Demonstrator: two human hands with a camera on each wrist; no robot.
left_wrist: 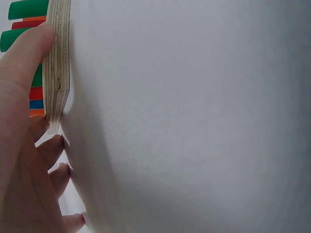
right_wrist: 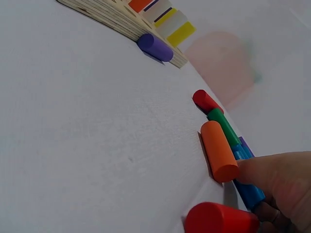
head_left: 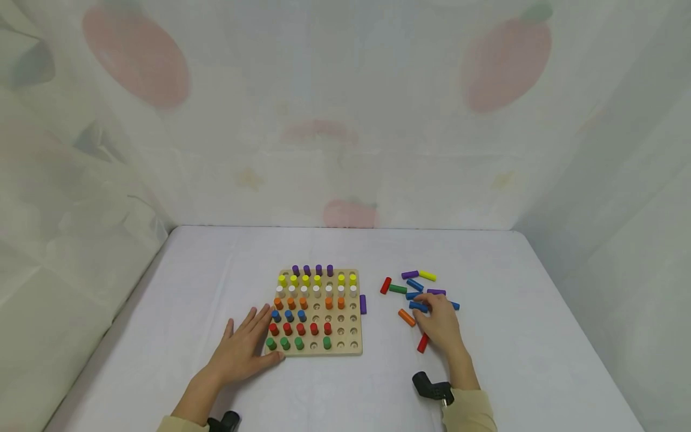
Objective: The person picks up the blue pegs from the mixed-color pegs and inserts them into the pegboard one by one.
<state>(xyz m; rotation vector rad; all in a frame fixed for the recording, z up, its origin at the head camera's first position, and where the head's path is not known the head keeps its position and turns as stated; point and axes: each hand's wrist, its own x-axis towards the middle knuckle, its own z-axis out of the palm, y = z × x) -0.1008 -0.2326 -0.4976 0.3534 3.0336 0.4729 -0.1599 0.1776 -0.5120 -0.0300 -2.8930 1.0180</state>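
Note:
A wooden pegboard [head_left: 345, 348] lies on the table with rows of coloured pegs standing in its holes, green in front through to purple at the back. My left hand [head_left: 240, 355] touches its front left corner, fingers spread along the left side and thumb against the front edge [left_wrist: 58, 63]. To the right of the board, my right hand [head_left: 441, 323] pinches a blue peg [head_left: 418, 306] between thumb and fingers, low over the table. Close to that hand lie an orange peg [right_wrist: 218, 150] and a red peg [right_wrist: 218, 219]. The hand partly hides some pegs.
Several loose pegs lie around the right hand, among them a green peg [head_left: 397, 289], a yellow peg [head_left: 427, 276] and a red peg [head_left: 385, 285]. One purple peg [head_left: 363, 304] lies against the board's right edge. Printed cloth [head_left: 345, 168] hangs behind the white table [head_left: 216, 258].

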